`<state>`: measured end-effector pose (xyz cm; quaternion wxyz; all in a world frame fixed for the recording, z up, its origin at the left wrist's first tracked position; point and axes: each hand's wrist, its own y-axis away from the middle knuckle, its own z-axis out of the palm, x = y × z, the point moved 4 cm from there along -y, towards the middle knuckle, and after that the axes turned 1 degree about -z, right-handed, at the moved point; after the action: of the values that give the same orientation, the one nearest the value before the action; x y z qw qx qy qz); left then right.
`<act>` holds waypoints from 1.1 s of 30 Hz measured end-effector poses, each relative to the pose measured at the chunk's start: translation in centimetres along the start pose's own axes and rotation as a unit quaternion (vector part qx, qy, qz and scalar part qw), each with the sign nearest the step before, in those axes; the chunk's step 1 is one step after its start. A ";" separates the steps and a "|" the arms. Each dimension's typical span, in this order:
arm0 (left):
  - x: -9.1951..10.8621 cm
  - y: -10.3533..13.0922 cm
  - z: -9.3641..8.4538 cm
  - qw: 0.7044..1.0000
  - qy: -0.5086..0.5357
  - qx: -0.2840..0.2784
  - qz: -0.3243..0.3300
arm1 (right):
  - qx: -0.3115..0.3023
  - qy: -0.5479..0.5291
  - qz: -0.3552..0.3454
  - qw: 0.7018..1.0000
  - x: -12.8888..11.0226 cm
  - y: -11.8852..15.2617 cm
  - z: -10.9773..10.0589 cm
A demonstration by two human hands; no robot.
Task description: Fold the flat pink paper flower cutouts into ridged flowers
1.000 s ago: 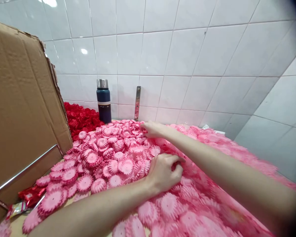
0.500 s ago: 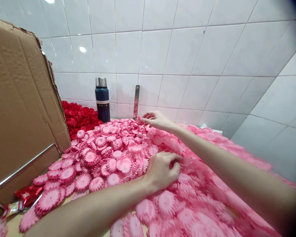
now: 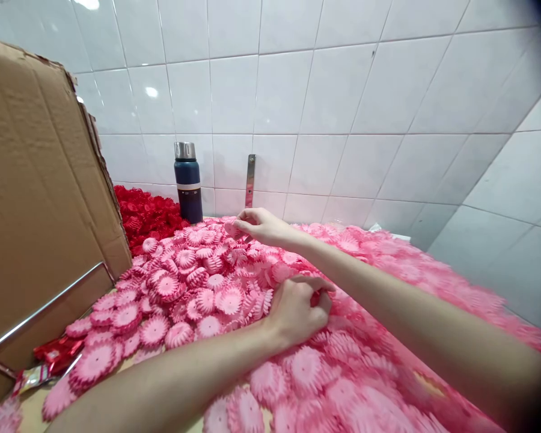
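A deep heap of pink, pleated flower discs with darker, scalloped edges spreads beneath both hands. My right hand reaches over the back of the pile. Its thumb and fingers pinch a pink flower disc by the edge. Closer to me, my left hand rests low among the discs, fingers curled toward the thumb. Whatever lies in that curl is hidden from view. My two forearms come in from the lower left and the right.
A cardboard box stands at left, with a metal rod and shiny wrappers by it. Behind are red flower pieces, a dark blue bottle and a metal strip against the tiled wall.
My right hand has moved left and slightly toward me, and a pink flower disc now shows plainly in its fingers. My left hand has hardly moved.
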<state>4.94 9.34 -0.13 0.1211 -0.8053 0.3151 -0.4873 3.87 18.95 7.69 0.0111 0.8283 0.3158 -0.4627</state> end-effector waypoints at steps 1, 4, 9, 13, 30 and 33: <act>-0.1 0.0 0.0 1.000 0.007 0.007 0.001 | -0.009 -0.033 0.002 0.999 0.0 0.1 0.0; -0.4 -0.3 -0.1 0.998 0.044 0.049 -0.004 | -0.018 -0.114 0.011 0.993 -0.4 1.2 -0.9; -1.2 -0.6 -0.9 0.975 0.143 0.148 -0.078 | -0.001 -0.096 0.032 0.995 -1.0 5.4 -5.1; -1.0 -0.6 -1.2 0.961 0.215 0.155 -0.075 | -0.048 0.005 0.066 0.997 0.0 9.8 -8.2; -1.0 -1.1 -1.0 0.987 0.109 0.110 -0.042 | -0.077 0.030 0.116 0.990 3.2 15.8 -9.1; -0.9 -1.0 -1.2 0.985 0.110 0.122 -0.047 | -0.095 0.021 0.109 0.989 3.1 16.0 -9.1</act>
<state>4.04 10.79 0.36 0.1597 -0.7401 0.2264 -0.6128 20.44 10.58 6.08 0.1330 0.8623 0.2665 -0.4095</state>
